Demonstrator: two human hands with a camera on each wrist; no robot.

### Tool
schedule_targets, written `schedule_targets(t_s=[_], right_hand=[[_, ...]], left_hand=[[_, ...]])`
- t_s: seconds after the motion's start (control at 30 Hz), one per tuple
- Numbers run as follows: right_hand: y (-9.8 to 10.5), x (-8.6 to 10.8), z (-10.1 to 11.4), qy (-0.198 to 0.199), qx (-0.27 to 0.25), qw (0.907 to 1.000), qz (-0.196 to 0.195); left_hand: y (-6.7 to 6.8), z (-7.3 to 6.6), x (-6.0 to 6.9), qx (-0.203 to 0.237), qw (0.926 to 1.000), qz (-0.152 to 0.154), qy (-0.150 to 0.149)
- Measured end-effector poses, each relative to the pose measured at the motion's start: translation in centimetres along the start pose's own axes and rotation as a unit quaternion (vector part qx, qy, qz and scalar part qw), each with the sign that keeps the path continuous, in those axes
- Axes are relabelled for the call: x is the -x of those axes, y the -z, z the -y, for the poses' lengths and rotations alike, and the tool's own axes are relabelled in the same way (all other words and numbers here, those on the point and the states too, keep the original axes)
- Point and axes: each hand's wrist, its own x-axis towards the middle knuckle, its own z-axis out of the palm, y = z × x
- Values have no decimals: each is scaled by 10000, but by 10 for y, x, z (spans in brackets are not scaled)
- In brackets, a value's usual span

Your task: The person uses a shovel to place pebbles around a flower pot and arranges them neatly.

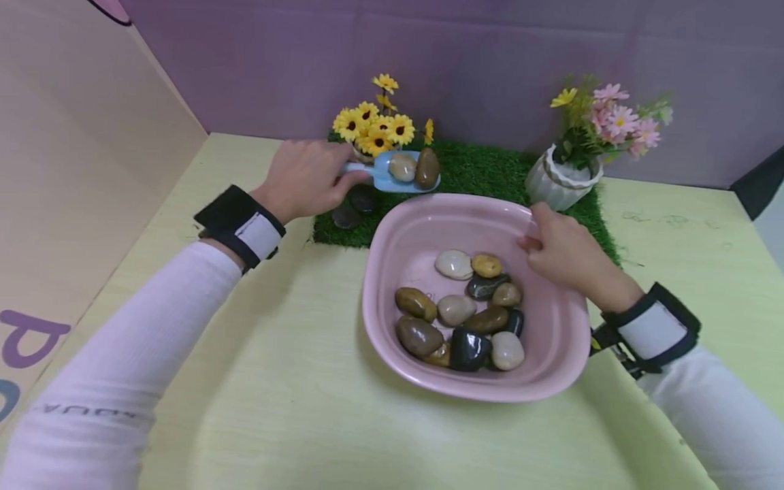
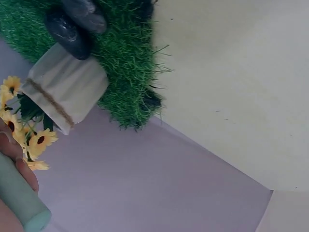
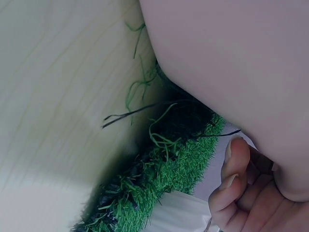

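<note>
Pebbles (image 1: 427, 169) x2 on the blue scoop (image 1: 382, 170), left hand (image 1: 308, 175) gripping it. Right hand (image 1: 566, 248) grabs the pink basin rim (image 1: 471, 390).

Glossy plastic basin (image 1: 478, 221), smooth shiny stones (image 1: 456, 309), rough grass-like mat (image 1: 480, 170)

L grip (image 1: 306, 177) (bare hand) has a lt blue scoop (image 1: 392, 186) by the handle w/ 2 stones (image 1: 402, 167) on it, near the far rim of a pink tub (image 1: 468, 218). R grip (image 1: 563, 248) holds the tub's far R rim, mixed stones (image 1: 456, 310) inside. Grass mat (image 1: 484, 167) behind w/ yellow flowers (image 1: 401, 129) & a white pot (image 1: 554, 184) of mostly pink ones (image 1: 621, 121). Surface (image 1: 275, 408) is pale.
</note>
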Motion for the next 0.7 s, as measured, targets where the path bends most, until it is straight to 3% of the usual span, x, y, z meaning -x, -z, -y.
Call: schedule_targets(t_s=[0.33, 0.7], right_hand=[[1, -1, 0, 24, 9, 10000, -38], [0, 0, -1, -16, -3, 10000, 21]], left_hand=[[-8, 7, 7, -169, 9993, 287, 196], [-18, 12, 11, -182, 9988, 363, 261]])
